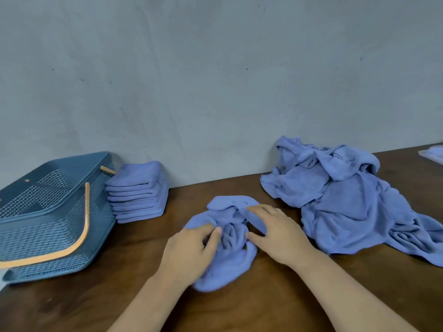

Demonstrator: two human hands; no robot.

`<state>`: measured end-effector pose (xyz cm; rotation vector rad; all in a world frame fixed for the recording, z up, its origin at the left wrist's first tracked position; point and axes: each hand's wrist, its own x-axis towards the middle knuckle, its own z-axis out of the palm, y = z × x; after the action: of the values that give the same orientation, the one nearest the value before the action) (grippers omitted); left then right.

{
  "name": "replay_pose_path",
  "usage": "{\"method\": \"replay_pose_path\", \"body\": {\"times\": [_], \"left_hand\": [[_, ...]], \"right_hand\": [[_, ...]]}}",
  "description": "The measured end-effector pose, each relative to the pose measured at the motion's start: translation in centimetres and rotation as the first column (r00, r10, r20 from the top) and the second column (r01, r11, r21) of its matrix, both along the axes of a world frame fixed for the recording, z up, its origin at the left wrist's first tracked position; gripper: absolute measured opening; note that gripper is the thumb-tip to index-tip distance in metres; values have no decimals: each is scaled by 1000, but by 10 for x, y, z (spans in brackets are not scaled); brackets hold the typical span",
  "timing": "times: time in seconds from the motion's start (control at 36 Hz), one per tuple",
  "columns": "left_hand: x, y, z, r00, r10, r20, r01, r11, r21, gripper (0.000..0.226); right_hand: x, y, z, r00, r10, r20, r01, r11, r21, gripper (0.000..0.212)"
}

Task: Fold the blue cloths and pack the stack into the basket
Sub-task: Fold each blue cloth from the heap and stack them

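Note:
A crumpled blue cloth lies on the brown table in front of me. My left hand pinches a fold of it between thumb and fingers. My right hand lies on its right side, its thumb and fingers closing on the fabric. A stack of several folded blue cloths stands against the wall, left of centre. Right beside it sits the blue mesh basket with orange handles, tilted and with nothing seen inside. A heap of unfolded blue cloths lies to the right.
A grey wall closes off the table's far edge. Another pale blue cloth shows at the far right edge. Bare brown table lies between the basket and my hands.

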<state>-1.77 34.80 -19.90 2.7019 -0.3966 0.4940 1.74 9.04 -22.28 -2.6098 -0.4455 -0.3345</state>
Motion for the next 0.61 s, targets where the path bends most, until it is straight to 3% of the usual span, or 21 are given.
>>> {"method": "replay_pose_path", "body": {"times": [0.08,0.14,0.19,0.28,0.36,0.47,0.56,0.61], "left_hand": [[-13,0,5,987,-52,152,66,993,-95,54],[-14,2,7,982,-9,191,45,982,-183,42],[-8,5,5,992,9,122,19,974,-228,22],[1,10,-6,988,-119,-102,94,970,-222,34],[-2,8,-7,942,-186,-281,114,961,-254,29],[-12,5,5,926,-246,-286,149,935,-322,57],[-21,1,14,824,-423,-376,175,822,-541,44],[-22,4,14,847,-467,-255,214,738,-639,33]], "right_hand": [[1,-2,2,1000,-3,-11,3,999,32,52],[2,-4,1,999,-22,-25,24,997,77,47],[4,-6,1,998,-59,-24,61,994,90,44],[6,-8,0,996,-85,-18,87,985,149,30],[7,-11,1,997,-67,-47,77,963,257,17],[3,-13,12,989,5,-151,62,898,435,25],[-2,-9,27,964,117,-240,57,788,614,20],[-6,-9,36,925,184,-332,97,731,675,13]]}}
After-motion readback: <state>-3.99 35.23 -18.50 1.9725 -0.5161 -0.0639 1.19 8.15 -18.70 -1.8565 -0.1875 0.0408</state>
